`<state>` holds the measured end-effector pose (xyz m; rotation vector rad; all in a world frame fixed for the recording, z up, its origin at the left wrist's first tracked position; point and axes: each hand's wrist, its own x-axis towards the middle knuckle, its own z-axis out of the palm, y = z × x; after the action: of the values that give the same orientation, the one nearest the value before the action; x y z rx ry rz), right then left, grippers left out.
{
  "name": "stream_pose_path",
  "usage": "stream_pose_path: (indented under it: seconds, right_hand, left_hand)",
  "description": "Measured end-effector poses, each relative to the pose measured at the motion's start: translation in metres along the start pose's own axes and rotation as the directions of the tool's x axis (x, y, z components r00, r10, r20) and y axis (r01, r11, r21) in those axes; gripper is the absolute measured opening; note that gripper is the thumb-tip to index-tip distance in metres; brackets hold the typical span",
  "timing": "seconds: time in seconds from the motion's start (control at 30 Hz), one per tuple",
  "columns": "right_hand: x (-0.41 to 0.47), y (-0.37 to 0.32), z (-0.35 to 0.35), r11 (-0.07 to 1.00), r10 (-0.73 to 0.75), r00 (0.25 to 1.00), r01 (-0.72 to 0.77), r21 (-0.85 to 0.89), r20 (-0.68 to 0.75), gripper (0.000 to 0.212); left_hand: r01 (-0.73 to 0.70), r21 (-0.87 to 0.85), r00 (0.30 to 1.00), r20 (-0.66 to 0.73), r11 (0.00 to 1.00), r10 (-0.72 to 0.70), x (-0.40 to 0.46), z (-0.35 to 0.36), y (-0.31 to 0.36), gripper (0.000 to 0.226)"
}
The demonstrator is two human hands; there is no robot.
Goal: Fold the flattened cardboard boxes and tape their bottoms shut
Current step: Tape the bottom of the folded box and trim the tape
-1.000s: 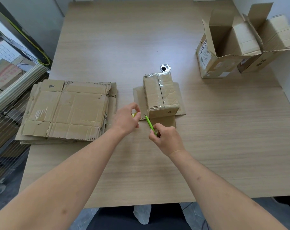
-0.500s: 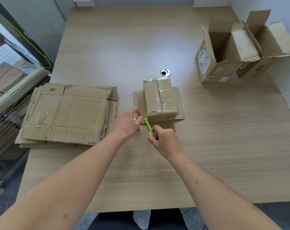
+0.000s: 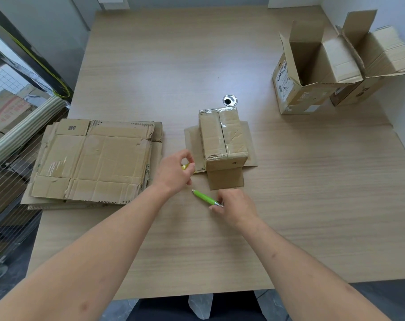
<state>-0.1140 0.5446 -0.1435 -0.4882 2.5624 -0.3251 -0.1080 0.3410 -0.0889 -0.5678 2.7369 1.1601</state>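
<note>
A small cardboard box (image 3: 222,137) stands upside down near the middle of the desk (image 3: 312,205), its taped bottom facing up. Clear tape runs along the centre seam and across the far edge of that bottom. The box's top flaps are spread flat on the desk around it, one reaching toward the person and one out to each side.

The right hand (image 3: 235,206) rests low on the desk just in front of the near flap. Its fingers pinch the rear end of a green pen-like tool (image 3: 205,197), which points up and to the left with its tip close to the left hand. Whether this tool is a pen or a cutter cannot be told.

The left hand (image 3: 174,173) sits beside the box's left flap with its fingers curled around a small yellow-green piece (image 3: 185,167), mostly hidden in the grip; what it is cannot be told.

To the left, a stack of flattened cardboard boxes (image 3: 92,161) lies on the desk, its left edge hanging past the desk's side. The top sheet is creased and frayed along its edges, with a printed mark near the far left corner.

At the far right, two folded boxes stand open side by side: an open box (image 3: 294,89) with labels on its left face, and a second open box (image 3: 382,59) touching it against the wall. A round metal grommet (image 3: 230,100) is set in the desk just beyond the small box
</note>
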Motion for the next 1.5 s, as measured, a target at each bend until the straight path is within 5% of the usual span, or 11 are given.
stream_pose_path:
  seconds: [0.13, 0.23, 0.37, 0.5, 0.67, 1.13, 1.5]
  right_hand:
    - [0.004, -0.006, -0.005, 1.000, -0.016, 1.000, 0.016, 0.004, 0.004, 0.029]
    - [0.010, -0.018, -0.014, 0.989, -0.087, 0.975, 0.110, 0.102, -0.206, 0.028]
    - [0.030, -0.036, -0.032, 0.947, -0.188, 0.734, 0.312, 0.079, -0.653, 0.022]
    - [0.052, -0.045, -0.046, 0.981, -0.181, 0.779, 0.189, -0.051, -0.600, 0.051]
    - [0.061, -0.046, -0.048, 0.974, -0.219, 0.806, 0.147, -0.173, -0.550, 0.043]
    - [0.078, -0.030, -0.035, 0.879, -0.439, 0.648, 0.168, -0.446, -0.622, 0.050]
    - [0.082, -0.024, -0.032, 0.870, -0.472, 0.588, 0.192, -0.453, -0.657, 0.040]
  left_hand:
    - [-0.002, 0.023, 1.000, 0.017, 1.000, 0.002, 0.003, -0.004, -0.002, 0.006]
    - [-0.009, 0.028, 1.000, 0.025, 1.000, 0.008, 0.006, -0.007, -0.003, 0.004]
    - [-0.016, 0.020, 0.998, 0.056, 1.000, 0.015, 0.010, -0.008, -0.006, 0.003]
    - [-0.036, 0.004, 0.996, 0.086, 0.999, 0.036, 0.012, -0.009, -0.008, 0.003]
    - [-0.026, 0.034, 0.993, 0.112, 0.999, 0.023, 0.016, -0.009, -0.008, 0.006]
    - [0.061, 0.274, 0.988, 0.118, 0.960, -0.096, 0.036, -0.009, 0.011, 0.015]
    - [0.054, 0.340, 0.976, 0.180, 0.939, -0.121, 0.039, -0.015, 0.021, 0.015]
